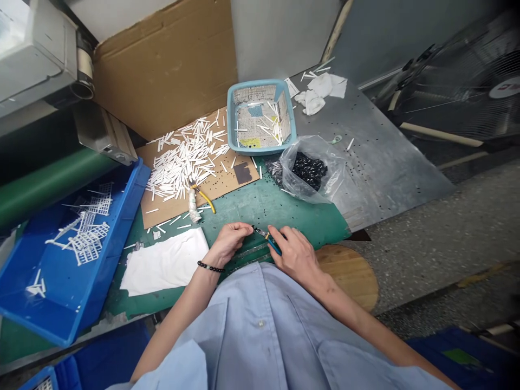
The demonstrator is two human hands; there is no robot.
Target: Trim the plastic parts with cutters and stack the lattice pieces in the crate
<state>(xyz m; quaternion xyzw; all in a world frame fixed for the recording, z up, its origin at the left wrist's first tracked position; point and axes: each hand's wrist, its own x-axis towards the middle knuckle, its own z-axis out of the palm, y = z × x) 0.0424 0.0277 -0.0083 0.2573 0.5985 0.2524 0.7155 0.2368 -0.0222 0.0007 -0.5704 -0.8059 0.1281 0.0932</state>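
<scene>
My right hand [296, 252] is closed around small pliers with blue handles [270, 241], their metal jaws pointing left. My left hand [231, 239] pinches something tiny at the jaw tips; I cannot make out what it is. Both hands rest at the near edge of the green work mat [260, 206]. A clear plastic bag of small black parts [309, 169] lies just beyond my right hand. A pile of white plastic sticks [182, 160] covers a cardboard sheet further left, with yellow-handled cutters [201, 196] beside it.
A light blue basket [260, 115] with a few white sticks stands at the back. A large blue bin [73, 249] holding white grid-shaped sprues sits at left. A white cloth [166, 262] lies near my left wrist. White gloves [320, 89] lie on the grey metal table.
</scene>
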